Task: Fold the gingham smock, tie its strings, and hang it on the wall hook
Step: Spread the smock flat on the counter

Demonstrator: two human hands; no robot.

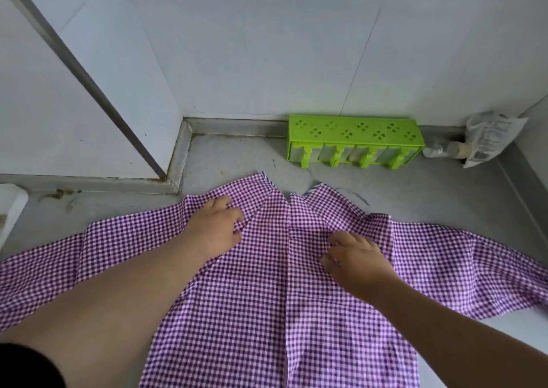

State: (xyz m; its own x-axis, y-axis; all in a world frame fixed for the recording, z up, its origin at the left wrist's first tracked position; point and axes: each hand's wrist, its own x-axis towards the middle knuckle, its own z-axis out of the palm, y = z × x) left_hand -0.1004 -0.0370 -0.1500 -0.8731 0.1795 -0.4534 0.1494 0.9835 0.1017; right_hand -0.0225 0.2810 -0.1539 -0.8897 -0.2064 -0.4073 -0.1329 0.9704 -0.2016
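Observation:
A purple-and-white gingham smock (261, 298) lies spread flat on a grey counter (231, 156), its two back panels meeting along a centre slit and its sleeves stretched out to both sides. My left hand (218, 227) rests palm down on the left panel near the neckline, fingertips curled into the cloth. On the right panel my right hand (353, 257) presses down, its fingers bent against the fabric beside a raised fold. No strings and no wall hook are in view.
A green plastic holder (353, 140) stands against the back wall. A crumpled clear bag (489, 138) and a small bottle (441, 150) lie in the right corner. White tiled walls close off the back and left. A white object (10, 209) sits at the left edge.

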